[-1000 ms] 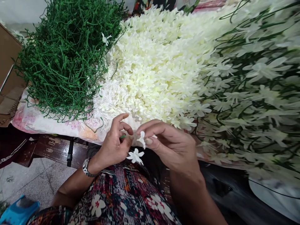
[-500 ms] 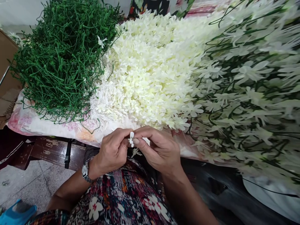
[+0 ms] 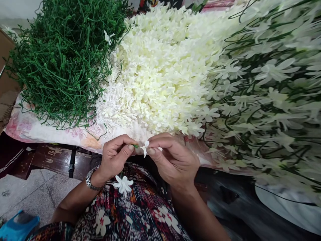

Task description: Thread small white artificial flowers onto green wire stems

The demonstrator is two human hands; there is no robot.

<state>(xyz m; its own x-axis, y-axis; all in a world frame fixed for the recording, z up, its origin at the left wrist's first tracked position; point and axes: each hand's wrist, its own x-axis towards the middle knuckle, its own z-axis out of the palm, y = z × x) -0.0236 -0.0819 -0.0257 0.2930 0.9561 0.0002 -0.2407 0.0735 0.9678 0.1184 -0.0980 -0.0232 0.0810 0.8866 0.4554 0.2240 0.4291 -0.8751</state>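
Note:
Between my hands, in front of my chest, is a small white artificial flower (image 3: pixel 144 148). My right hand (image 3: pixel 173 160) pinches it between thumb and forefinger. The thumb and forefinger of my left hand (image 3: pixel 116 154) close on a thin green plastic stem (image 3: pixel 135 146), whose tip meets the flower from the left. A larger white flower (image 3: pixel 123 184) hangs below my left hand, over my patterned shirt. Whether it is joined to the held stem is hidden by the fingers.
Beyond my hands, the flowered cloth (image 3: pixel 60 139) bears a heap of green stems (image 3: pixel 67 60), white stringy pieces (image 3: pixel 112 107) and a large pile of cream petals (image 3: pixel 165 73). Finished-looking stemmed white flowers (image 3: pixel 271 100) spread at right. A cardboard box (image 3: pixel 6 63) stands far left.
My hands have moved slightly apart, so a green stem now shows between them beside the small flower. The larger white flower has come into view beneath my left hand.

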